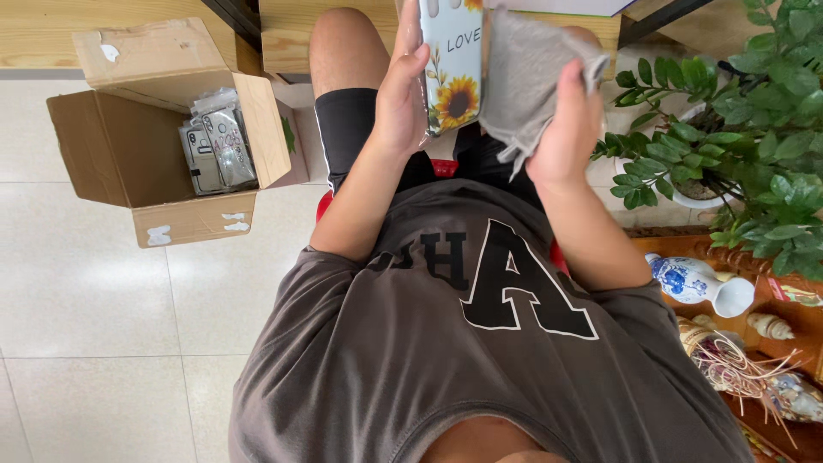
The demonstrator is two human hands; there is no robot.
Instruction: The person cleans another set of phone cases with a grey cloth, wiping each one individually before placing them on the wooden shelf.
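I sit on a red stool and look down at my lap. My left hand (401, 94) grips a phone case (453, 64) printed with a sunflower, held upright in front of me. My right hand (567, 129) holds a grey cloth (523, 73) pressed against the case's right edge. Part of the cloth hangs down between my hands.
An open cardboard box (154, 146) on the tiled floor at my left holds several packaged phone cases (216, 146). A leafy potted plant (737, 129) stands at right. Below it, a wooden shelf carries a blue-and-white vase (699, 283) and shells. Wooden furniture lies ahead.
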